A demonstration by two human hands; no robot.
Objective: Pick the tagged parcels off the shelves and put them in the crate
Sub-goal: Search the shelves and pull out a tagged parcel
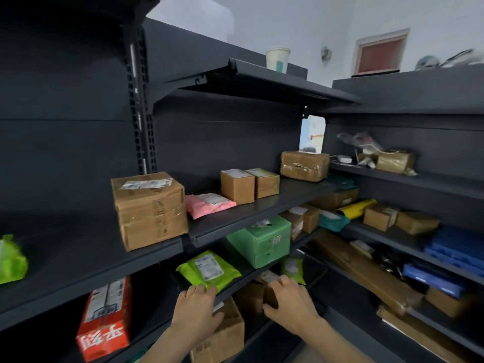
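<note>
Head view: the left hand [195, 307] curls its fingers over a lime-green plastic mailer [208, 269] at the dark metal shelf [241, 282] lip. The right hand [288, 297] grips a small brown cardboard box [269, 293] just below. Two one-handed pulls risk either parcel slipping off.

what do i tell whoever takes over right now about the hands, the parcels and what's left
Left hand: fingertips at the near edge of the lime mailer; hold unclear.
Right hand: curled round a small brown box, seemingly at the next shelf down.
Crate: not in view, so nothing is confirmed packed.
Left: crate these two, then check the rest for tags, e.g. pink mailer, green box.
</note>
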